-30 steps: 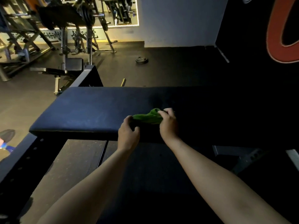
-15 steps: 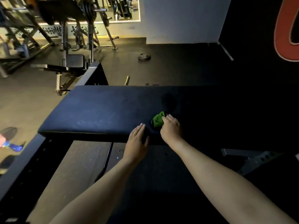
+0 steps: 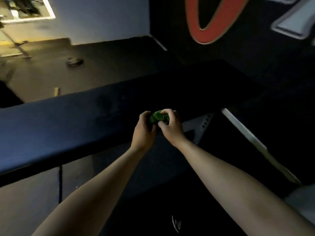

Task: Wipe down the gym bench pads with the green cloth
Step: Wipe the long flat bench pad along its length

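Observation:
A long dark blue bench pad (image 3: 68,125) runs across the view from the lower left up to the right. The green cloth (image 3: 159,117) is bunched into a small wad at the pad's near edge. My left hand (image 3: 144,128) grips the cloth from the left side. My right hand (image 3: 171,124) closes over it from the right, fingers curled on top. Most of the cloth is hidden between the two hands.
The bench's grey metal frame (image 3: 202,124) shows just right of my hands, with a pale bar (image 3: 252,142) slanting down to the right. A weight plate (image 3: 74,61) lies on the dark rubber floor beyond the pad. A wall with a red letter (image 3: 213,19) stands behind.
My view has swung to the right along the pad. My left hand, which lay flat on the pad's edge, has come back onto the cloth, and both hands now bunch it together.

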